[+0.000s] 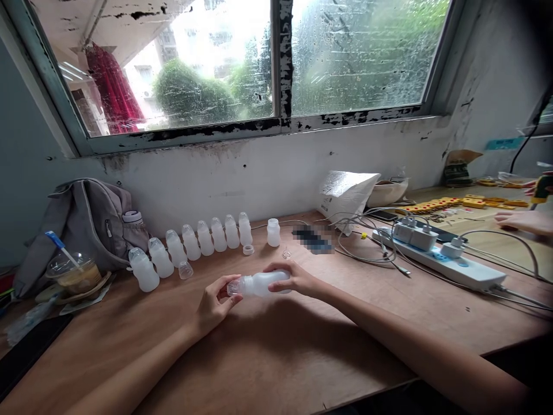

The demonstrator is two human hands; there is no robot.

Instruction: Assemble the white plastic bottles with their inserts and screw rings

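A frosted white baby bottle (258,284) lies sideways above the table, held between both hands. My right hand (294,278) is closed around the bottle's base end. At the other end, the fingers of my left hand (216,300) close on its clear cap (235,287). Behind them stands a slanting row of several capped baby bottles (205,239). A bottle without a cap (273,233) stands apart to the right of that row. On the table lie a loose clear cap (185,270), a white ring (247,249) and a small clear ring (286,253).
A grey backpack (93,222) and a drink cup with a straw (73,274) are at the left. Cables and a white power strip (444,259) lie at the right, near a white bag (348,193). Another person's hand (525,222) rests at far right.
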